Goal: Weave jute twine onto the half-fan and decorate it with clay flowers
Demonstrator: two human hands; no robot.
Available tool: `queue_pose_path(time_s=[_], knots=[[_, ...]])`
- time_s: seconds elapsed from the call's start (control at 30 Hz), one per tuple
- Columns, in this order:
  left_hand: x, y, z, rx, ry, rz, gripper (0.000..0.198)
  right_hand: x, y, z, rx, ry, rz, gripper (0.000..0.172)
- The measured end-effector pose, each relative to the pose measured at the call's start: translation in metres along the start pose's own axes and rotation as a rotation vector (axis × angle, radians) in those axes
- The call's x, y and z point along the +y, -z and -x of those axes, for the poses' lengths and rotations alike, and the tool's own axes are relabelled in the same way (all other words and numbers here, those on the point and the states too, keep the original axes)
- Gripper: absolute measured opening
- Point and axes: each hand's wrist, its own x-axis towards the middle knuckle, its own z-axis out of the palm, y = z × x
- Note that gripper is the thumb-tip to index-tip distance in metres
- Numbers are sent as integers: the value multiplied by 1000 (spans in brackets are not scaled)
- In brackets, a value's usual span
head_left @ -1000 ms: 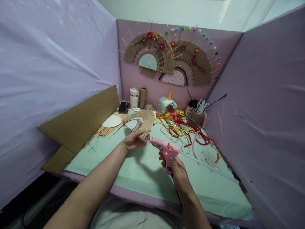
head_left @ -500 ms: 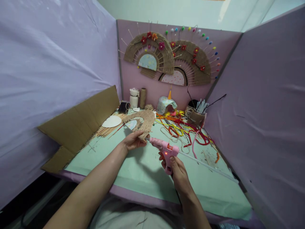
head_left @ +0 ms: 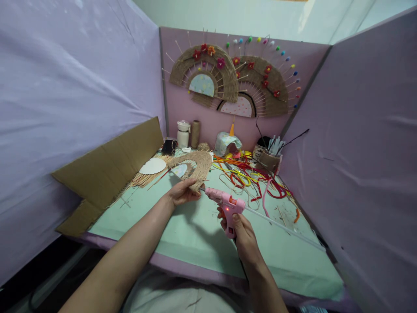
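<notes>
My left hand (head_left: 184, 192) grips the near end of a woven twine half-circle (head_left: 203, 167), raised above the table. A small blue patterned half-disc (head_left: 179, 170) sits at its inner curve. In my right hand (head_left: 243, 230) is a pink hot glue gun (head_left: 226, 204) with a small red light on. A long clear glue stick (head_left: 286, 228) juts from its back end. The nozzle points left, right beside the twine edge near my left fingers; whether it touches cannot be made out.
Coloured pipe cleaners (head_left: 243, 176) lie tangled at the right. Thin sticks (head_left: 146, 177) with a white oval (head_left: 153, 165) lie left, near folded cardboard (head_left: 114, 165). At the back stand a white jar (head_left: 183, 134), a twine spool (head_left: 195, 134) and a pot (head_left: 269, 161). Woven fans (head_left: 273, 82) hang behind.
Almost nothing differs. The glue gun's back end has shifted very slightly, with its nozzle still beside the twine edge; my left hand and the woven piece keep their place.
</notes>
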Motion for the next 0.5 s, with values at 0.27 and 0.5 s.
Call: queue_pose_path(time_s=[0.27,0.5], knots=[[1,-2,1,27,11,-8,25,0,-1,1,27,22,-8,48],[0,-1,1,-17,-20,-18,23,-1,2,3,-5,19,25,47]])
